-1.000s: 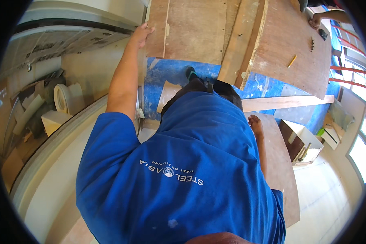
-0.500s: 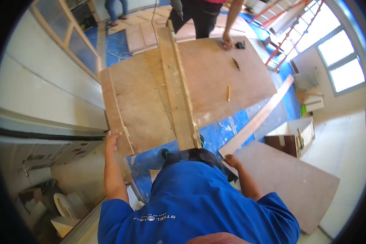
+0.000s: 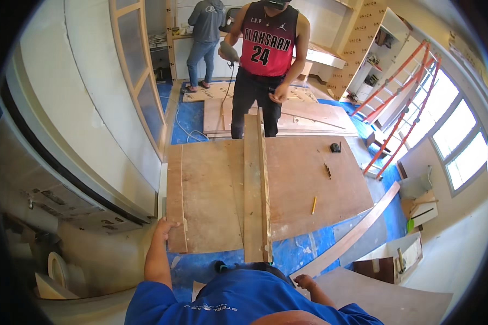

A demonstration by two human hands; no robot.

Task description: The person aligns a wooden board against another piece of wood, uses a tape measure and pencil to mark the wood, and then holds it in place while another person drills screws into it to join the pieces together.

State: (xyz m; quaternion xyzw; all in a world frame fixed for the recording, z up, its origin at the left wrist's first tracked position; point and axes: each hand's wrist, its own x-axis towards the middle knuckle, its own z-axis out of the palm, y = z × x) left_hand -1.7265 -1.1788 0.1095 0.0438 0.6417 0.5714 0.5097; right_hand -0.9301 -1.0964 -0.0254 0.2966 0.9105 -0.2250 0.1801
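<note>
Plywood sheet (image 3: pixel 217 195) — near-left corner under the gripping left hand (image 3: pixel 165 227) — right hand (image 3: pixel 303 281) loosely curled, empty, well apart.

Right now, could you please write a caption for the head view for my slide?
Left hand on the near corner of a plywood sheet; another person stands beyond its far edge.

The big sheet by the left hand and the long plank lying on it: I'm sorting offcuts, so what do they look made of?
Sheet: apparently plywood, unfinished, matte brown with scuffs. Plank: seemingly bare wood, paler, its grain running lengthwise. Left hand touches the sheet's corner.
</note>
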